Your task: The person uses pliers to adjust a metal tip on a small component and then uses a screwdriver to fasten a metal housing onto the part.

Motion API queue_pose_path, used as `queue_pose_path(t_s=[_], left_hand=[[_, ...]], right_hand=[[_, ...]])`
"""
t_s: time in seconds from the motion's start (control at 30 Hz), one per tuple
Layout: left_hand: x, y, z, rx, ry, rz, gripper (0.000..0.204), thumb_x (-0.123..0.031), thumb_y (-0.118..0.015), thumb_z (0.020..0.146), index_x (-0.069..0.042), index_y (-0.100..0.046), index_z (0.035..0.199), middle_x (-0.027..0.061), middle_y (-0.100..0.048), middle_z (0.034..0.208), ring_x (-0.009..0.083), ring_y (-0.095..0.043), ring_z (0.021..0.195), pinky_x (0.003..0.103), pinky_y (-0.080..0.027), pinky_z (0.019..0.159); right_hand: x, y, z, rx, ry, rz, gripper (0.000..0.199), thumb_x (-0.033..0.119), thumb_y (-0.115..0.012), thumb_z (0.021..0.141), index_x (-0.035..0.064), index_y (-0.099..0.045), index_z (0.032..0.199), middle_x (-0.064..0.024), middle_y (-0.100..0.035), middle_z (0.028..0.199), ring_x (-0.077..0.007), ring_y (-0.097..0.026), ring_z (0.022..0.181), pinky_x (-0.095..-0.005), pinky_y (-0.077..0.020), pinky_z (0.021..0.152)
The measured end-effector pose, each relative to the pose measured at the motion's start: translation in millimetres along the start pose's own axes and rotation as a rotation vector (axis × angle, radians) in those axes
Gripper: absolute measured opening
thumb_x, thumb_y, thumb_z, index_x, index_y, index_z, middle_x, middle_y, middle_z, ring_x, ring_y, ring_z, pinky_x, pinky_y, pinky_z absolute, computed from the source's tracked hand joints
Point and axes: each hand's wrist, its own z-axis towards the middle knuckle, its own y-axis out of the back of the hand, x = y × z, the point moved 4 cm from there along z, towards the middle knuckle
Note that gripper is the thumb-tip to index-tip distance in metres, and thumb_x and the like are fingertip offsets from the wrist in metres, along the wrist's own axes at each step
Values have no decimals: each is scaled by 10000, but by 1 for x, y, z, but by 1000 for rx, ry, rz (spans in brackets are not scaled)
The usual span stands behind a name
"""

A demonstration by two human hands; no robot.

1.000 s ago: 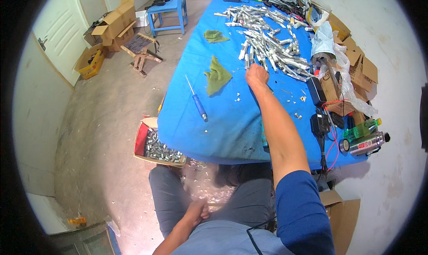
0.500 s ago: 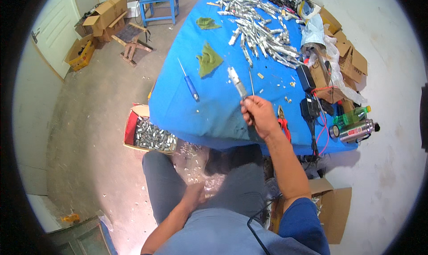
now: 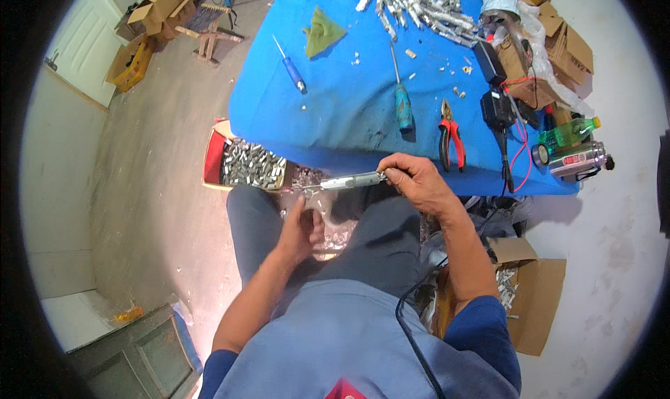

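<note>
The slender metal cylinder (image 3: 351,182) lies roughly level in the air above the person's lap, just off the near edge of the blue table (image 3: 349,113) and below it in the picture. The right hand (image 3: 413,182) grasps its right end with fingers closed around it; the left hand (image 3: 300,228) sits at the cylinder's left tip with fingers curled, and whether it actually pinches the tip or a thin part projecting from it cannot be told. Change noted: a second ago the right arm was stretched far across the table to the heap of like silver cylinders (image 3: 419,4), and half a second ago it was drawing one piece back over the cloth; the piece has now cleared the table and the left hand, formerly resting low on the lap, has risen to meet it. In my judgement this marks the end of fetching and the start of two-handed work on a single piece. Relative to the table: on it, near the front edge, lie a teal-handled screwdriver (image 3: 402,102) and red-handled pliers (image 3: 451,134); further left a blue-handled screwdriver (image 3: 292,67) and a green cloth (image 3: 322,32). At the table's right end stand a black adapter (image 3: 497,109), a green bottle (image 3: 569,132) and a steel flask (image 3: 576,159). On the floor at the table's front left corner sits a red box of small metal parts (image 3: 246,165).
</note>
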Motion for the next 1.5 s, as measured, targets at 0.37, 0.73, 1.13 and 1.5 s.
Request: queue_pose_path(t_s=[0.37,0.73,1.13,1.5], left_hand=[[-27,-67,-15,161,41,171,445,-532,-507,959,-91,-569,948,8,-548,772,109,-456,592,248,-339,505],[-19,-95,-25,177,33,492,453,-523,-531,963,-88,-517,837,-6,-462,705,81,-406,580,237,-313,493],[-61,-109,-3,10,-236,635,323,-372,-641,952,-86,-514,874,-57,-424,661,30,-344,533,211,-252,460],[-88,-99,36,-185,-321,828,348,-384,-679,911,-59,-563,867,-58,-420,644,38,-348,523,227,-256,452]], right_hand=[[2,3,11,289,164,-291,133,76,-587,915,-17,-655,982,-68,-630,821,-148,-566,760,-299,-466,714],[11,8,32,206,123,-180,133,117,-615,926,5,-665,979,4,-595,774,-88,-520,721,-255,-442,664],[11,62,39,-725,350,-679,328,236,-702,834,10,-648,1066,-184,-662,1009,-360,-610,953,-448,-482,826],[-23,65,78,-564,-83,-504,444,277,-606,820,-23,-593,1147,-147,-656,876,-306,-628,793,-426,-500,729]])
